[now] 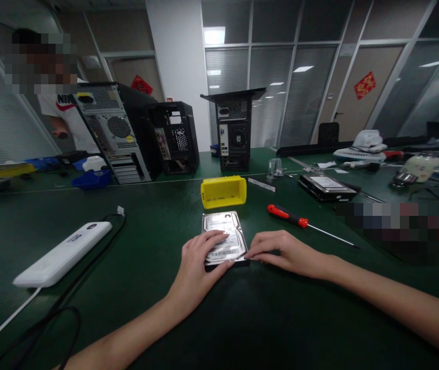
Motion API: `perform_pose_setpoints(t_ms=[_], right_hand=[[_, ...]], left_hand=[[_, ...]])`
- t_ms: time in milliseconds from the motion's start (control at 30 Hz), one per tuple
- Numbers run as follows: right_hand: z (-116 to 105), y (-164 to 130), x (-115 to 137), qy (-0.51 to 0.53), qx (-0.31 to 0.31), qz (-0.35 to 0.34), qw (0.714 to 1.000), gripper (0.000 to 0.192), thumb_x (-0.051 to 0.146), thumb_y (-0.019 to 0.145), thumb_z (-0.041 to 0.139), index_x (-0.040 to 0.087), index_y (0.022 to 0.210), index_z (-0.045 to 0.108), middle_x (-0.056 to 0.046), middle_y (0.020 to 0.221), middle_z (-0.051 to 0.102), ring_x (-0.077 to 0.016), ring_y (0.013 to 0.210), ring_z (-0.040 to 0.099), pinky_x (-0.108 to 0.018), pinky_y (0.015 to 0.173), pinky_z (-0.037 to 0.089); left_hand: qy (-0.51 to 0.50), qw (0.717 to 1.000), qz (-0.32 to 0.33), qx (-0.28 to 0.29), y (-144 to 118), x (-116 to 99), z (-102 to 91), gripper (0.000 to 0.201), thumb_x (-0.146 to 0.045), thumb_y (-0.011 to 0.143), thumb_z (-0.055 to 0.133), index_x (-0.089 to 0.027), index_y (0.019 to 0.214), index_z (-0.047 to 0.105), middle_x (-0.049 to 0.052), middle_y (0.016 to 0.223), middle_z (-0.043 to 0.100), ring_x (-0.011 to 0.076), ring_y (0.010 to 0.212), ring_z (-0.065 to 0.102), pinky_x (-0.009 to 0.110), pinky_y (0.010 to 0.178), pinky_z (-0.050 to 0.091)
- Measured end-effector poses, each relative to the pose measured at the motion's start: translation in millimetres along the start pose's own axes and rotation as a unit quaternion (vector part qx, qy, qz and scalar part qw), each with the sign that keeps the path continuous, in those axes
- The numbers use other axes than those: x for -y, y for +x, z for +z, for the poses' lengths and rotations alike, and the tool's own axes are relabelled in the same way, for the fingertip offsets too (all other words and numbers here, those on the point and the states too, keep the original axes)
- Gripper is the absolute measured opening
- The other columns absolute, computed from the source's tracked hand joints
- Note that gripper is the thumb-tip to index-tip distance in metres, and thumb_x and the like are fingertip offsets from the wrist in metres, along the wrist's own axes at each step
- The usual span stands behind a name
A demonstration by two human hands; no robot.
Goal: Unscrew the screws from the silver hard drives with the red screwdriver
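A silver hard drive (233, 229) lies label up on the green table in front of me. Across its left side rests my left hand (202, 257), fingers on the top face and thumb along the near edge, gripping it. At the drive's near right corner my right hand (273, 249) is closed in a pinch; whatever sits between those fingertips is too small or hidden to name. Just beyond the drive stands a yellow plastic bin (223, 192) with small bits inside. A red and black screwdriver (289, 216) lies to the right, its shaft pointing right.
A white power strip (63, 254) with cables lies on the left. Computer cases (123, 133) stand at the back, near a blue bin (92, 179) and a person (69, 121). Stacked hard drives (325, 187) sit at right, with a white cap (368, 140) behind.
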State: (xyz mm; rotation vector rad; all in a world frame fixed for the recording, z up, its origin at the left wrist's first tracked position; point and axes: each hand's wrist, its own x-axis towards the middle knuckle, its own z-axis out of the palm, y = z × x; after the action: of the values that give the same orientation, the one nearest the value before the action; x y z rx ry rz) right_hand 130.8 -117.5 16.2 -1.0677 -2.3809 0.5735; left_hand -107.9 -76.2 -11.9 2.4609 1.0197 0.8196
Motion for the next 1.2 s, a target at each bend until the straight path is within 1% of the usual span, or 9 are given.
perform_pose_setpoints(t_ms=[300, 567, 667, 767, 867, 933, 1033, 1133, 1200], right_hand=[[4.7, -0.4, -5.6, 0.044, -0.019, 0.014, 0.999, 0.024, 0.028, 0.089, 0.053, 0.018, 0.104, 0.069, -0.006, 0.097, 0.066, -0.0128, 0.088, 0.062, -0.027, 0.080, 0.048], [1.3, 0.1, -4.7, 0.094, -0.044, 0.041, 0.994, 0.025, 0.032, 0.088, 0.054, 0.018, 0.103, 0.069, -0.006, 0.097, 0.067, -0.0139, 0.088, 0.062, -0.028, 0.079, 0.049], [-9.3, -0.1, -9.5, 0.036, -0.081, 0.096, 0.991, 0.029, 0.037, 0.088, 0.052, 0.019, 0.104, 0.068, -0.005, 0.097, 0.067, -0.0139, 0.086, 0.062, -0.026, 0.074, 0.050], [-27.4, -3.8, -24.5, -0.051, -0.110, 0.158, 0.980, 0.036, 0.043, 0.089, 0.047, 0.020, 0.109, 0.066, -0.007, 0.104, 0.064, -0.0162, 0.089, 0.061, -0.029, 0.075, 0.050], [-45.9, -13.6, -44.8, -0.116, -0.099, 0.216, 0.964, 0.044, 0.050, 0.081, 0.054, 0.017, 0.108, 0.066, -0.010, 0.106, 0.060, -0.0202, 0.086, 0.060, -0.034, 0.073, 0.049], [-53.7, -21.5, -56.4, -0.155, -0.084, 0.251, 0.952, 0.058, 0.055, 0.074, 0.060, 0.016, 0.117, 0.061, -0.012, 0.106, 0.058, -0.0218, 0.084, 0.059, -0.035, 0.071, 0.049], [-57.5, -30.0, -66.3, -0.197, -0.058, 0.285, 0.936, 0.068, 0.059, 0.070, 0.061, 0.016, 0.123, 0.055, -0.012, 0.105, 0.055, -0.0214, 0.083, 0.060, -0.034, 0.070, 0.050], [-56.6, -33.1, -70.4, -0.245, -0.056, 0.316, 0.915, 0.063, 0.057, 0.075, 0.056, 0.017, 0.123, 0.051, -0.013, 0.111, 0.053, -0.0246, 0.091, 0.059, -0.035, 0.073, 0.050], [-56.4, -34.6, -74.6, -0.278, -0.063, 0.348, 0.893, 0.061, 0.054, 0.077, 0.053, 0.015, 0.124, 0.048, -0.016, 0.116, 0.050, -0.0289, 0.094, 0.059, -0.039, 0.071, 0.050]], left_hand=[[-0.007, 1.000, 0.000, 0.001, 0.0, -3.9, -1.8, 0.037, -0.023, 0.082, 0.064, -0.029, 0.119, 0.057, 0.003, 0.129, 0.054, 0.0253, 0.121, 0.046, 0.047, 0.101, 0.032], [-0.012, 1.000, -0.006, 0.005, 1.7, -4.1, -2.6, 0.031, -0.029, 0.077, 0.070, -0.032, 0.108, 0.066, 0.001, 0.125, 0.058, 0.0271, 0.119, 0.048, 0.051, 0.102, 0.031], [0.003, 1.000, 0.003, 0.012, 5.0, -3.5, -3.3, 0.026, -0.032, 0.077, 0.071, -0.034, 0.103, 0.068, -0.001, 0.123, 0.059, 0.0260, 0.120, 0.048, 0.053, 0.105, 0.025], [0.019, 0.999, 0.029, 0.018, 12.5, -4.1, -4.7, 0.025, -0.038, 0.076, 0.070, -0.034, 0.101, 0.069, -0.001, 0.122, 0.061, 0.0251, 0.118, 0.049, 0.054, 0.108, 0.020], [0.034, 0.996, 0.076, 0.042, 21.9, -9.1, -4.9, 0.027, -0.042, 0.075, 0.071, -0.035, 0.101, 0.070, -0.001, 0.120, 0.061, 0.0253, 0.118, 0.050, 0.055, 0.111, 0.015], [0.042, 0.991, 0.107, 0.066, 27.1, -14.2, -3.4, 0.028, -0.044, 0.075, 0.070, -0.036, 0.101, 0.070, -0.002, 0.122, 0.060, 0.0254, 0.119, 0.050, 0.056, 0.112, 0.010], [0.038, 0.987, 0.125, 0.095, 31.2, -19.3, 0.3, 0.023, -0.042, 0.077, 0.068, -0.036, 0.099, 0.070, -0.001, 0.120, 0.061, 0.0245, 0.118, 0.051, 0.057, 0.112, 0.010], [0.024, 0.988, 0.119, 0.097, 31.8, -19.2, 3.7, 0.020, -0.038, 0.081, 0.066, -0.035, 0.099, 0.070, -0.002, 0.117, 0.062, 0.0229, 0.115, 0.053, 0.057, 0.111, 0.013], [0.016, 0.989, 0.117, 0.087, 31.3, -17.8, 5.1, 0.017, -0.036, 0.082, 0.065, -0.035, 0.098, 0.070, -0.002, 0.114, 0.064, 0.0219, 0.113, 0.055, 0.057, 0.112, 0.013]])
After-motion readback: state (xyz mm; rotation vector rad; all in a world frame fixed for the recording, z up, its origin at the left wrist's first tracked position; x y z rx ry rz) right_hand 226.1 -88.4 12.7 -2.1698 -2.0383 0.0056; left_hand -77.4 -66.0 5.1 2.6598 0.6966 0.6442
